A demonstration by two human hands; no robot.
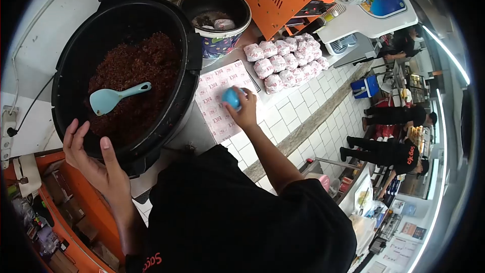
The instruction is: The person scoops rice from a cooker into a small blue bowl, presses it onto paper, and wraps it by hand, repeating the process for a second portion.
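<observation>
One blue cup (pixel 232 98) is held in our right hand (pixel 246 108) over the paper (pixel 214 116), where we seem to be setting down rice (pixel 146 65), with our left hand (pixel 103 169) wide at the pot (pixel 178 98) beside the paper, so next we should lift the cup.

Black short-sleeved shirt (pixel 242 222), red lettering (pixel 152 262).

Blue scoop (pixel 232 98) in R hand (pixel 244 107) over printed paper (pixel 218 102), L hand (pixel 96 156) at the big rice pot's rim (pixel 177 116), tbh.
</observation>
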